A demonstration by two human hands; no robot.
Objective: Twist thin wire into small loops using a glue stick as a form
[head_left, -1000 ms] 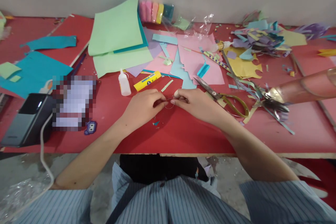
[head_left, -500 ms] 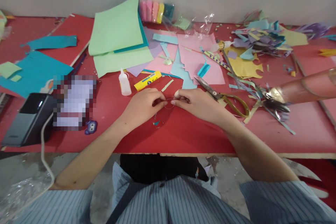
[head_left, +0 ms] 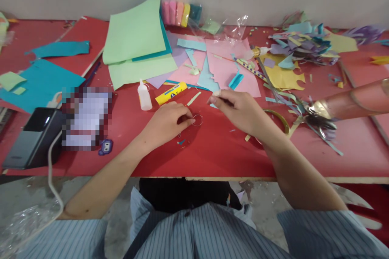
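My left hand (head_left: pixel 174 120) pinches the edge of a thin wire ring (head_left: pixel 197 120) between thumb and forefinger, just above the red table. To the right and farther back is my right hand (head_left: pixel 235 105), apart from the ring, with thumb and forefinger closed together; what they hold, if anything, is too small to make out. Scissors (head_left: pixel 278 116) with yellow-green handles lie partly hidden under my right hand and forearm. Beyond my left hand are a small white glue bottle (head_left: pixel 144 96) and a yellow glue stick (head_left: pixel 171 93). Tiny blue scraps (head_left: pixel 181 142) lie below it.
Green paper sheets (head_left: pixel 133 36), pink paper (head_left: pixel 227 62) and wrapped clay sticks (head_left: pixel 179 13) are at the back. A heap of paper strips (head_left: pixel 304 44) lies back right. At left are a blurred phone (head_left: pixel 88 117), a dark device (head_left: pixel 33 137) and its white cable (head_left: pixel 50 170).
My right hand has let go of the ring and moved up and to the right, now covering much of the scissors. My left hand keeps the ring in nearly the same place.
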